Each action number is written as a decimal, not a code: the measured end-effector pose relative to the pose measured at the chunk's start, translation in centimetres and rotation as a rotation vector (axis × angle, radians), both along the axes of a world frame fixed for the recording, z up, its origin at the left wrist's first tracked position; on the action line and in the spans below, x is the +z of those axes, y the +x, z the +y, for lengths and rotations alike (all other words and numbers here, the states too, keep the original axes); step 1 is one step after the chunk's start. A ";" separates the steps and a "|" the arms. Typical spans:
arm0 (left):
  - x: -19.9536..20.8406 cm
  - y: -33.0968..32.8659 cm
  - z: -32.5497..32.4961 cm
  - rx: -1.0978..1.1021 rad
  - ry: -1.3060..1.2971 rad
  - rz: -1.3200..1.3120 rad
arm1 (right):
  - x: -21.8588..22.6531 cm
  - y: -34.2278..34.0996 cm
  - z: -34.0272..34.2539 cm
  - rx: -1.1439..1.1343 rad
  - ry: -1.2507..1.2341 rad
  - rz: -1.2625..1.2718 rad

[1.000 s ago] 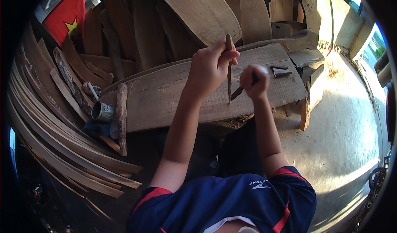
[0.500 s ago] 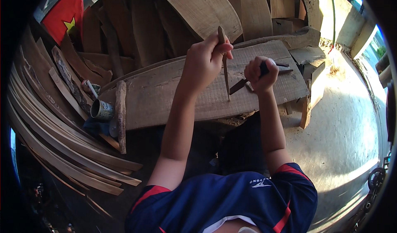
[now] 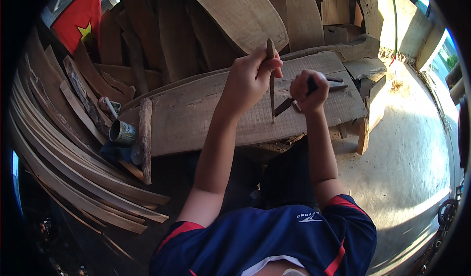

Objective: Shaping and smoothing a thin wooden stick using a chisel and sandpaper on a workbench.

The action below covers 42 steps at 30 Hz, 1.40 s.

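Observation:
My left hand [image 3: 248, 82] pinches a thin wooden stick [image 3: 272, 97] near its top. The stick stands almost upright, its lower end at the surface of a long wooden board [image 3: 191, 112]. My right hand [image 3: 310, 92] is closed in a fist around a dark-handled knife [image 3: 283, 108]. Its short, broad blade points down to the left and meets or nearly meets the stick close to the lower end. Two thin dark pieces [image 3: 338, 86] stick out on the right of that fist; whether they belong to the tool, I cannot tell.
A rough wooden bar [image 3: 145, 134] crosses the board's left end, beside a tin can [image 3: 122, 132]. Long curved strips [image 3: 83, 170] are stacked at left. Large planks [image 3: 240, 13] lean behind the board. A red flag [image 3: 78, 18] hangs at upper left; sunlit concrete floor [image 3: 407, 163] lies right.
My left hand and the stick have shifted slightly to the right and down, bringing the stick's top lower. My right hand with the knife stays in nearly the same place.

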State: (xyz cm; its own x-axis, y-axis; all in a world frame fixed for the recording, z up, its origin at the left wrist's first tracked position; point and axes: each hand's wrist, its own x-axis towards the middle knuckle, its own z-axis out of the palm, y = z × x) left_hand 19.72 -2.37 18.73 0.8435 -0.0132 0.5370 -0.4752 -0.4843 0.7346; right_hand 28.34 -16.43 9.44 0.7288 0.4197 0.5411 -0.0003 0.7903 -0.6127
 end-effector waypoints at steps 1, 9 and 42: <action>0.1 -0.1 0.0 0.001 -0.005 -0.002 | -0.3 0.3 -0.2 0.026 -0.015 0.014; -0.2 0.1 0.1 -0.011 -0.032 -0.020 | -2.0 0.2 0.4 -0.015 0.012 0.027; -0.5 0.5 0.5 0.053 -0.107 -0.084 | 0.2 0.3 1.8 -0.132 -0.147 0.010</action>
